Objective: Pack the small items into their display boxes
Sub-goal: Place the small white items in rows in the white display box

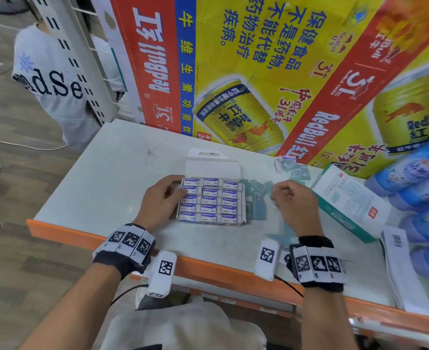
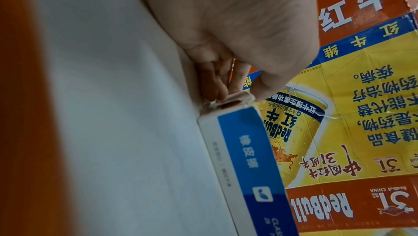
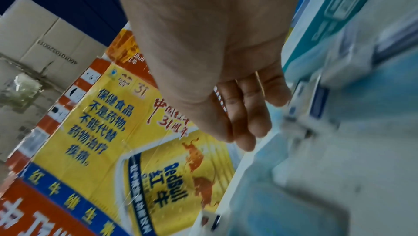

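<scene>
A white display box (image 1: 244, 198) lies open in the middle of the white table (image 1: 112, 178), its lid flap (image 1: 212, 165) folded back. Rows of blue-and-white erasers (image 1: 209, 201) fill it. My left hand (image 1: 164, 197) grips the box's left edge, thumb on the top-left eraser; in the left wrist view its fingertips (image 2: 222, 86) pinch the corner of the box (image 2: 246, 159). My right hand (image 1: 290, 199) hovers just right of the box, its fingers (image 3: 246, 120) relaxed and holding nothing. Loose erasers (image 1: 256, 198) lie blurred between box and right hand, with more (image 1: 293, 168) farther back.
A large Red Bull carton (image 1: 246, 72) walls off the back of the table. A white-and-teal box (image 1: 347, 205), blue packs (image 1: 415, 183) and a white barcoded stack (image 1: 398, 263) crowd the right. The table's orange front edge (image 1: 208, 267) runs below my wrists. A person in grey (image 1: 49, 79) stands back left.
</scene>
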### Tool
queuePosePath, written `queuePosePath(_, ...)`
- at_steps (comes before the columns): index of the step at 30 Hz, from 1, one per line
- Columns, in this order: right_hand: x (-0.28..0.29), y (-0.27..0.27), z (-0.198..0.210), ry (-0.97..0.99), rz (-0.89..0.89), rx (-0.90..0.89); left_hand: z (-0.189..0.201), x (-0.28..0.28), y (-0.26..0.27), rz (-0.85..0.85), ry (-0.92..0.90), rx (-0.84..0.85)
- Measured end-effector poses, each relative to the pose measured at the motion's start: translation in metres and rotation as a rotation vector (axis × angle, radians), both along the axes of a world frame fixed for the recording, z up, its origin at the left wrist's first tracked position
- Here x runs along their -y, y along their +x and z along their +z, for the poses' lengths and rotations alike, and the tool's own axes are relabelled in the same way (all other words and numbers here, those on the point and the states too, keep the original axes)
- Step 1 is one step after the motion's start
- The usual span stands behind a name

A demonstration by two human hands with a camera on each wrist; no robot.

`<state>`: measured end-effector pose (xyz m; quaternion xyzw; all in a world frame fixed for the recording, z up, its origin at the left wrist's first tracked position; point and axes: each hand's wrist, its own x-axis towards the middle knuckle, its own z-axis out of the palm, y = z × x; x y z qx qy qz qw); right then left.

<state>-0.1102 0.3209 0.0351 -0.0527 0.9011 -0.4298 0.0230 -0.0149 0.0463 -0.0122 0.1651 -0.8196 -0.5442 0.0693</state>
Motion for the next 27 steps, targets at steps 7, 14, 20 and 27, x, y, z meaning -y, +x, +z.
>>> queuePosePath(7,-0.039,0.002,-0.003,0.190,-0.097,-0.019,-0.003,0.000,0.001,0.033,0.092,-0.012)
queuePosePath(14,-0.041,0.001,-0.007,0.324,-0.060,0.036,-0.001,-0.001,0.001,0.036,0.079,-0.007)
queuePosePath(20,-0.035,-0.001,-0.009,0.379,-0.023,0.059,0.001,-0.001,0.003,0.045,0.075,0.014)
queuePosePath(27,-0.026,0.000,-0.015,0.449,-0.039,0.066,0.003,-0.002,0.003,0.052,0.076,0.026)
